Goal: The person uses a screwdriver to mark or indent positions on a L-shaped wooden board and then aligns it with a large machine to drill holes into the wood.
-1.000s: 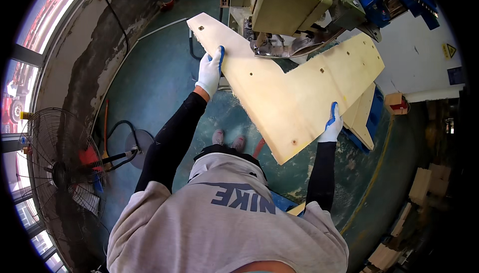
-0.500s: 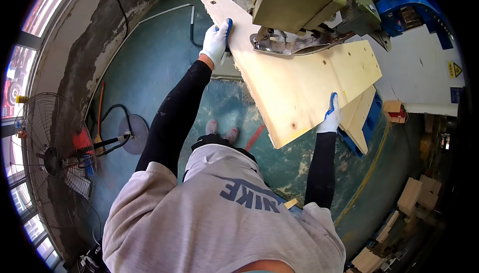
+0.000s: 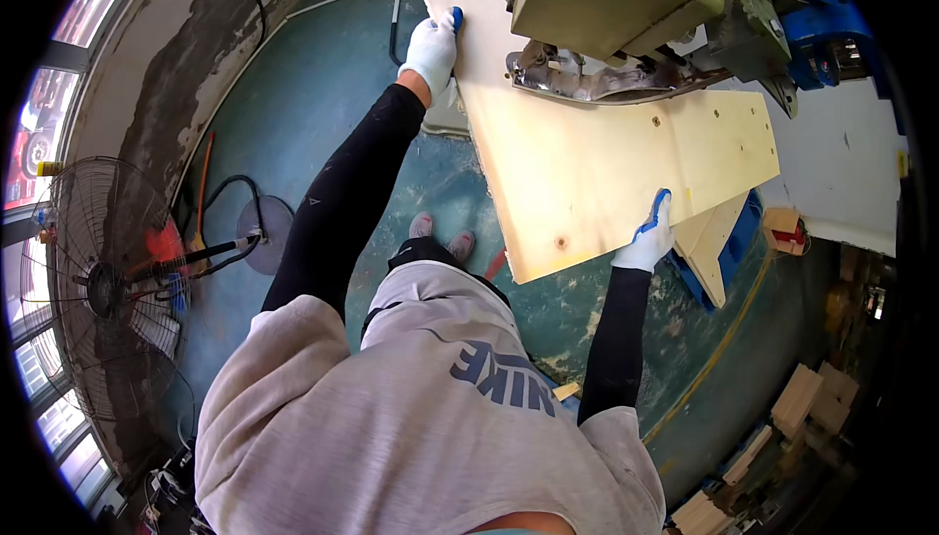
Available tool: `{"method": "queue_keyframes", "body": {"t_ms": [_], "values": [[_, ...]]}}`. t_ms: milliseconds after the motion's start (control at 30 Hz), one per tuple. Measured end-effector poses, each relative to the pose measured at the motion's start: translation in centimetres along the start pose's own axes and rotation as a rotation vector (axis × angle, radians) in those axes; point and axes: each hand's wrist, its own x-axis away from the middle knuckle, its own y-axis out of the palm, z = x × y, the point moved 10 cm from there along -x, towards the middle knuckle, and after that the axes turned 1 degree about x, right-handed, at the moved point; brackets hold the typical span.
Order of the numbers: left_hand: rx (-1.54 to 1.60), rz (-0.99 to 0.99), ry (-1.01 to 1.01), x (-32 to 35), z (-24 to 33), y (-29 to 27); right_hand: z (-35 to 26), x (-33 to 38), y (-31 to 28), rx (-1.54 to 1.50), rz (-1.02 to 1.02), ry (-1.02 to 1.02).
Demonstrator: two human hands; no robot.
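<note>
A large, pale plywood panel [image 3: 577, 183] with an angular outline and several small holes or knots lies under a green machine head [image 3: 611, 2]. My left hand [image 3: 431, 51], in a white glove with blue grip, holds the panel's left edge near its far end, thumb on top. At the near right edge, my gloved right hand [image 3: 649, 234] grips it with the thumb on top and the fingers hidden below. A curved metal guard [image 3: 597, 83] sits low over the panel's far edge, hiding the place where machine and wood meet.
Below the panel's right side, more cut boards [image 3: 709, 246] rest on a blue support [image 3: 738, 242]. A small open box [image 3: 785, 230] is fixed beyond them. A floor fan [image 3: 106, 290] stands left; wood blocks [image 3: 797, 398] are stacked lower right.
The panel has turned slightly clockwise under the machine, its near corner shifting left. Both hands keep hold of its edges. The whole view has shifted a little too.
</note>
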Motion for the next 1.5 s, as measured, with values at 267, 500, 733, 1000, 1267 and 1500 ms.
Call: {"method": "queue_keyframes", "body": {"t_ms": [267, 500, 733, 1000, 1267, 1500], "values": [[-0.246, 0.116, 0.137, 0.5, 0.3, -0.2, -0.7, 0.7, 0.0, 0.082, 0.027, -0.015], [-0.226, 0.093, 0.190, 2.1, 0.7, 0.0, -0.1, 0.5, -0.9, 0.008, -0.021, -0.006], [-0.223, 0.072, 0.158, 1.6, 0.3, 0.2, -1.0, 2.0, 0.7, 0.087, 0.026, -0.026], [-0.303, 0.064, 0.130, 2.0, 1.6, 0.7, 1.5, 0.1, -0.6, -0.014, -0.059, 0.094], [-0.096, 0.055, 0.190, 2.3, 0.5, 0.3, 0.3, 1.4, -0.3, -0.011, -0.022, 0.020], [-0.196, 0.038, 0.179, 0.6, 1.0, 2.1, -0.7, 0.1, -0.1, -0.036, -0.059, 0.028]]}}
